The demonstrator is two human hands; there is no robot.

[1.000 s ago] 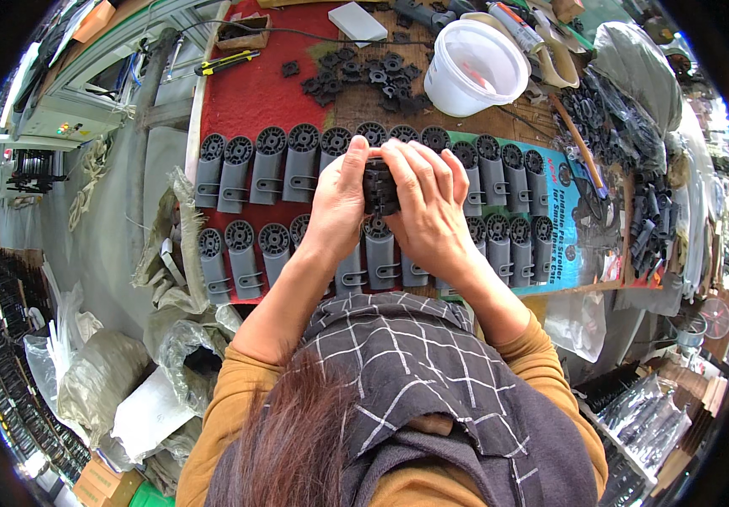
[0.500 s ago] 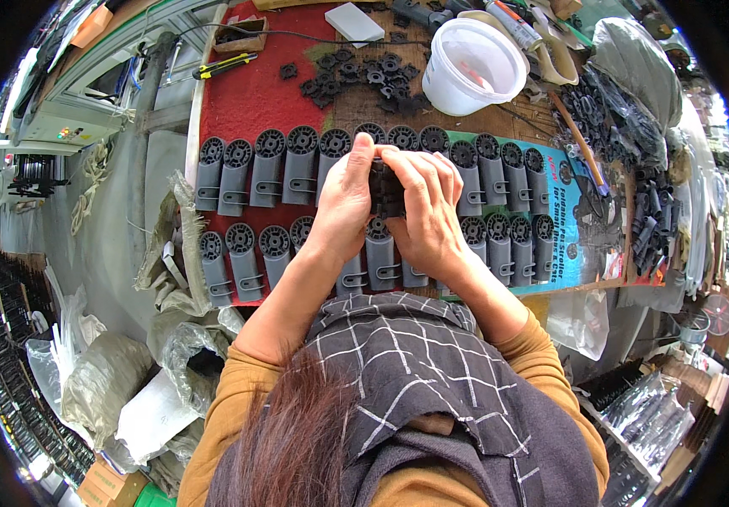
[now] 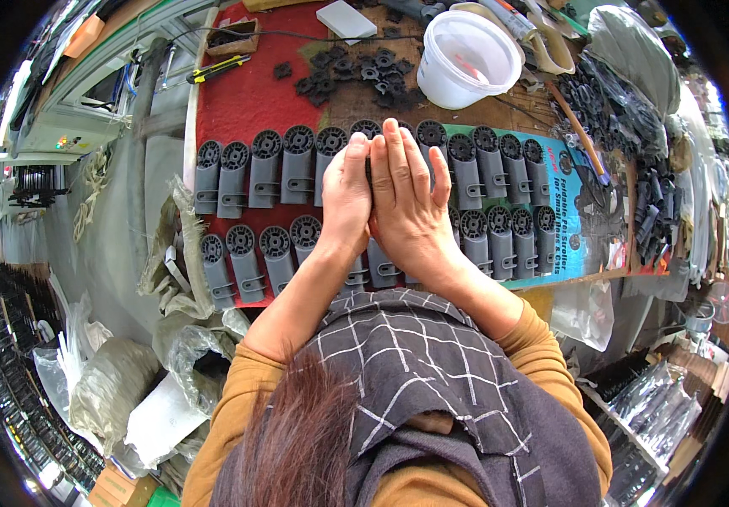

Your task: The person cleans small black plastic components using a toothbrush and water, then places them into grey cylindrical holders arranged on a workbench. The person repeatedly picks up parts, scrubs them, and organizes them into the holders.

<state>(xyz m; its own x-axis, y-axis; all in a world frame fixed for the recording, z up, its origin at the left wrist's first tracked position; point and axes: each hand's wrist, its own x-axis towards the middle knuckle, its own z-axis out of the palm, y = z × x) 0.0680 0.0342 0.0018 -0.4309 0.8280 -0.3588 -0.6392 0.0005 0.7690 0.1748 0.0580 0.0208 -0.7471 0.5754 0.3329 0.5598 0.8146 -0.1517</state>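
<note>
1. We look down on a worktable (image 3: pixel 233 101), part red, part bare wood; both our hands are over its near half, approx. midway btwn the L and R edges.
2. Our L hand (image 3: pixel 346 194) and R hand (image 3: pixel 412 203) are together, nearly palm to palm, fingers pointing to the table's far edge. The back of the R hand shows; the L shows its thumb side.
3. A dark sliver (image 3: pixel 369 169) shows btwn them. We can't tell if it's a held part or something below, so the grip is unclear.
4. Key relation: a far row of grey tubes (image 3: pixel 298 173) and a near row of grey tubes (image 3: pixel 248 270) run L to R, parallel to the near edge. Hands and forearms cover the middle of both.
5. Each tube's long axis seems upright, w/ a black spoked top (image 3: pixel 299 138) facing us; our fingers, by contrast, lie across that axis, pointing away.
6. In the far row, tubes show just beside the L hand on its L, and just beside the R hand on its R; neither hand is clearly nearer. Contact w/ them: can't tell.
7. Beyond, twd the far edge: loose black pieces (image 3: pixel 377 68) and a white tub (image 3: pixel 445 80), both apart from our hands.
</note>
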